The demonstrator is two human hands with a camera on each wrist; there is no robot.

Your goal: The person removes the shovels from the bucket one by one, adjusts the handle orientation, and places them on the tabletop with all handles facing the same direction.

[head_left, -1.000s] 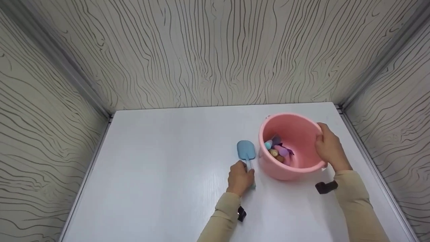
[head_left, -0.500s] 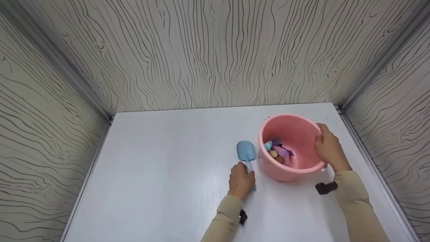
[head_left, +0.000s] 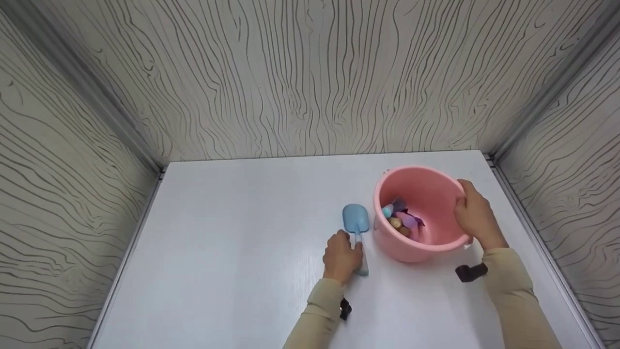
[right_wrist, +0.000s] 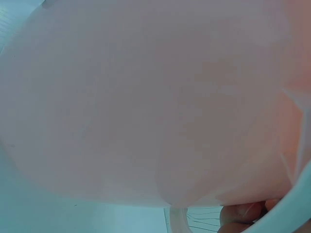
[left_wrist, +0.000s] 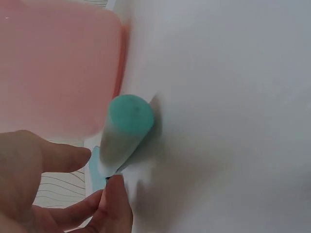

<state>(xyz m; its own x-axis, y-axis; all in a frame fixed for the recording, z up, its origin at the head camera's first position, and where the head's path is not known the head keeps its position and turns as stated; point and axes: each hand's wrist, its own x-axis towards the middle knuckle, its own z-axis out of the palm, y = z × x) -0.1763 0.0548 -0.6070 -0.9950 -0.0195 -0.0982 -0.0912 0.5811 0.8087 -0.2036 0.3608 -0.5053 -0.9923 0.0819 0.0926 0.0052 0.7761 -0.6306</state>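
Note:
A light-blue toy shovel [head_left: 356, 219] lies on the white table, blade away from me, its pale handle ending in a teal tip [left_wrist: 131, 114]. My left hand [head_left: 340, 257] is low beside the handle; in the left wrist view its thumb [left_wrist: 70, 158] stands apart from the handle, with fingertips close to the other side. A pink bucket [head_left: 407, 254] is just right of the shovel, its mouth tilted towards me. My right hand [head_left: 474, 213] grips its right rim, thumb inside; in the right wrist view the bucket wall [right_wrist: 146, 97] hides most of that hand.
Inside the bucket, several small coloured toys [head_left: 409, 223] are gathered at the left: turquoise, brown, pink and purple. Wood-patterned panels [head_left: 310, 82] stand behind the table [head_left: 232, 242] and along both sides.
My left hand has loosened from the shovel's handle and shifted slightly left, showing more of the handle. The shovel, the bucket and my right hand stay in place.

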